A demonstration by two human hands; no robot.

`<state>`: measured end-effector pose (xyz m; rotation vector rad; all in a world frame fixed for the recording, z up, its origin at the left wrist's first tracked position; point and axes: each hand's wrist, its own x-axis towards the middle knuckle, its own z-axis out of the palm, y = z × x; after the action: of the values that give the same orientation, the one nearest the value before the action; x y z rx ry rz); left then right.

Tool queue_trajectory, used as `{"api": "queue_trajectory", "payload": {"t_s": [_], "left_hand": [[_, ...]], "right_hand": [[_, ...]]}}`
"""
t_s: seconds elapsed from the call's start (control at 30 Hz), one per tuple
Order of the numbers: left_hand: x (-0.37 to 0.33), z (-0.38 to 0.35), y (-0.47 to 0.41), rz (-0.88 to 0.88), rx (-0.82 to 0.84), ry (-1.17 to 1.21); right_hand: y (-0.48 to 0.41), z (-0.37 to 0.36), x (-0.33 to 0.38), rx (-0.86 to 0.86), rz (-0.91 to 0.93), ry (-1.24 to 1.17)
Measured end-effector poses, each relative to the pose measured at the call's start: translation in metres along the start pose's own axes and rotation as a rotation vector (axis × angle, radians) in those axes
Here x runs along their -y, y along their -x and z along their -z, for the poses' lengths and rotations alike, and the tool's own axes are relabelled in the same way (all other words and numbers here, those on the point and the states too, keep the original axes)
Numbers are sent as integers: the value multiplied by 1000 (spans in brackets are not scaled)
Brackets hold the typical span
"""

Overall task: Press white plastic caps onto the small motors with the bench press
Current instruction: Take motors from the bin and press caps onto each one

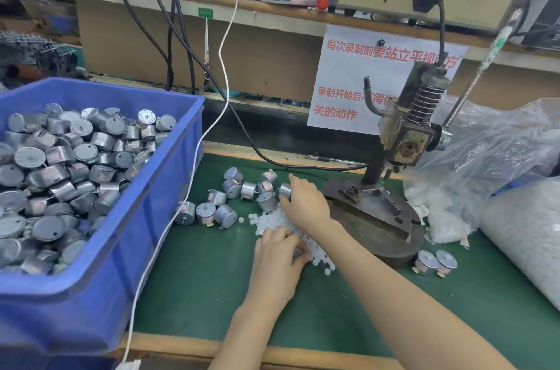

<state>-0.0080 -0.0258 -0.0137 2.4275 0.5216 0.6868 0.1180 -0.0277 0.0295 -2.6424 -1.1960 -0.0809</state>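
Several small silver motors (233,187) lie loose on the green mat, left of the bench press (404,139). In front of them lies a pile of small white plastic caps (271,221). My right hand (306,203) reaches over the pile and pinches one motor (285,189) at the edge of the group. My left hand (277,251) rests in the caps with its fingers curled round a small grey thing that looks like a motor (298,252). The press's round base (391,236) has nothing under the ram.
A blue crate (145,218) full of motors fills the left. Two motors (436,262) stand right of the press base. Clear plastic bags (491,163) of white caps lie at the right. A white cable (169,221) and black cables cross the bench.
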Motion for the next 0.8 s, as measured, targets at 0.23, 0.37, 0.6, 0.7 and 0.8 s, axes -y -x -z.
{"api": "queue_trajectory", "payload": {"t_s": [0.23,0.37,0.6,0.7,0.8], "left_hand": [[-1,1,2,-5,-13,8],[-4,3,3,-45,-8,-2],[-6,5,4,-58,-6,-54],[-7,5,5,-46,-4,-64],[-7,5,5,-28,-18,-88]], "right_hand": [[-3,-1,-1,-20,3,22],[-3,1,-2,-33,26,-20],[1,-1,-3,-77,106,-17],[5,2,-6,-175,61,-268],[19,13,-10,-301,-1,-548]]}}
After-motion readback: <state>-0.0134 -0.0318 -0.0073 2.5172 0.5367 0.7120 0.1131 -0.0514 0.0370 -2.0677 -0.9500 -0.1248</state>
